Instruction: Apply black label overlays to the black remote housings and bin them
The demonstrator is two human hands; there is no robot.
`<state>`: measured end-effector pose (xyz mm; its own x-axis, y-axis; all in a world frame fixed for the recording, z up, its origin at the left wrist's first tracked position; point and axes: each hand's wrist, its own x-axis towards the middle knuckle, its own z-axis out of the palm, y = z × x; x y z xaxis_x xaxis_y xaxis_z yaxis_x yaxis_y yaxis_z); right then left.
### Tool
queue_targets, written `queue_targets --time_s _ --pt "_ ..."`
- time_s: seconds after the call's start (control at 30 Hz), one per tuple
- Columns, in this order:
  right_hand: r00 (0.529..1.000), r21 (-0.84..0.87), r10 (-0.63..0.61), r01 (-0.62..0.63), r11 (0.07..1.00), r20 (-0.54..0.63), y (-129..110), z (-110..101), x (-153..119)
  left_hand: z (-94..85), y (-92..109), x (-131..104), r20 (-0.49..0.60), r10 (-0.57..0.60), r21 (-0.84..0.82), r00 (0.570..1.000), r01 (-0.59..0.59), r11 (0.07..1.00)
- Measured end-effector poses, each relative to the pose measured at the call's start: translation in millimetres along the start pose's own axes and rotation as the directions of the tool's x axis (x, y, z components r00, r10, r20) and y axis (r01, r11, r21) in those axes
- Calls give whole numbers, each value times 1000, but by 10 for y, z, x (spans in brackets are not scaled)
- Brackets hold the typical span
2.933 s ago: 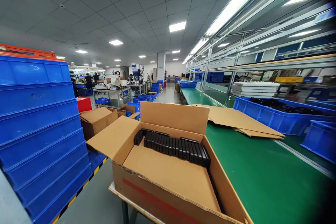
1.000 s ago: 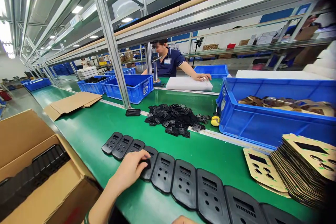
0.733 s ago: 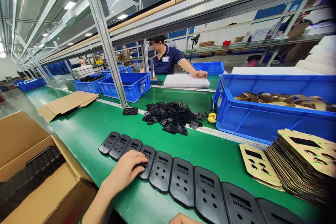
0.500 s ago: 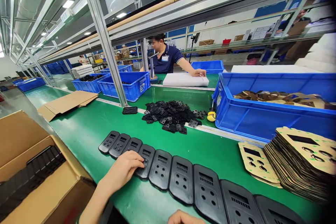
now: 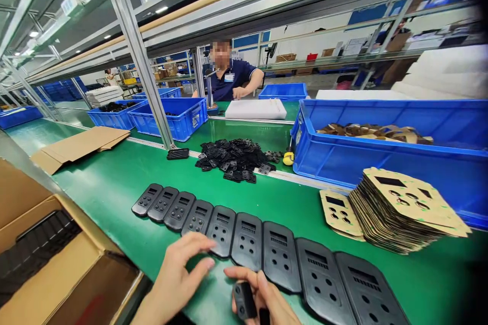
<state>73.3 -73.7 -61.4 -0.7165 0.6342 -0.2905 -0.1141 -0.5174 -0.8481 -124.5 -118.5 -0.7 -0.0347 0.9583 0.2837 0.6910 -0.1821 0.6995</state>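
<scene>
Nine black housings (image 5: 247, 236) lie side by side on the green bench (image 5: 102, 190), head view, just beyond both hands; row slants from far left to near right, long axes roughly away from them. Left hand (image 5: 177, 273): half open, apparently empty, nearest fifth housing; contact unclear. Right hand (image 5: 271, 300): fingers curled round small black keypads (image 5: 244, 300).

Right hand (image 5: 276, 302) holding small black pieces (image 5: 244, 299), perhaps stacked; left hand (image 5: 176, 275) near black panels (image 5: 246, 236), green bench (image 5: 282, 198)
</scene>
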Motion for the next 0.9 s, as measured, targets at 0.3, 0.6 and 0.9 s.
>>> queue_targets --time_s 0.3,0.6,0.9 --pt "998 48 -67 67 997 14 36 12 31 385 232 -110 78 97 -102 992 -89 991" --pt "994 -32 -94 96 995 56 53 -10 71 139 -111 354 56 162 206 985 -171 963" --pt "988 -55 -116 122 991 100 5 19 69 124 -119 324 20 71 301 997 -73 951"
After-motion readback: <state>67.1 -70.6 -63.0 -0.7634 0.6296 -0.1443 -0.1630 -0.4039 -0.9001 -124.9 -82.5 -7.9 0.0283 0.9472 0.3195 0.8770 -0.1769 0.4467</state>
